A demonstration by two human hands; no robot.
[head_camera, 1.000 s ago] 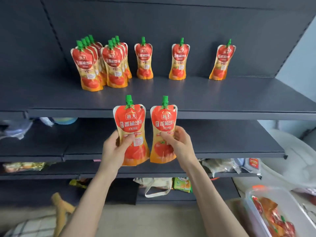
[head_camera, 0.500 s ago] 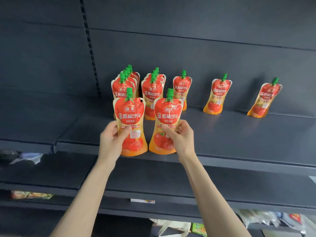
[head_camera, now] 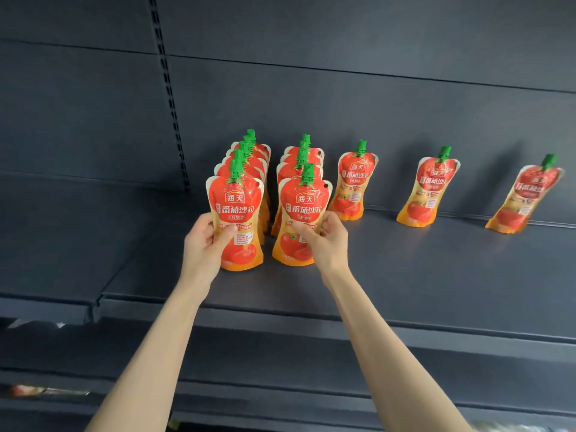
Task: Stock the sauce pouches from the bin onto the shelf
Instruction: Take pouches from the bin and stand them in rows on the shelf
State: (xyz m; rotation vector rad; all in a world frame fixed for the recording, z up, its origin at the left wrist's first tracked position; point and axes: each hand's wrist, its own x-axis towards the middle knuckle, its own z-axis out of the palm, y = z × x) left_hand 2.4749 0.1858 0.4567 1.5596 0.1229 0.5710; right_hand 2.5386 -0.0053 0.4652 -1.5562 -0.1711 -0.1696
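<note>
My left hand (head_camera: 204,244) grips a red and orange sauce pouch (head_camera: 238,210) with a green cap, upright at the front of the left row of pouches (head_camera: 249,157) on the dark shelf (head_camera: 436,275). My right hand (head_camera: 327,241) grips a second pouch (head_camera: 304,213) at the front of the neighbouring row (head_camera: 300,160). Both held pouches have their bases at the shelf surface; I cannot tell if they rest on it. Three single pouches stand further right: one (head_camera: 353,182) close by, one (head_camera: 428,188) in the middle, one (head_camera: 523,194) leaning at the far right. The bin is out of view.
A slotted upright (head_camera: 168,95) runs down the dark back panel to the left of the rows. A lower shelf (head_camera: 280,363) lies beneath, with blurred packets (head_camera: 46,391) at the bottom left. Bare shelf surface stretches in front of the three single pouches.
Both hands have lifted the two pouches up from below shelf level and forward onto the shelf, up against the fronts of the two rows. My view has tilted upward, and the bin has left the frame.
</note>
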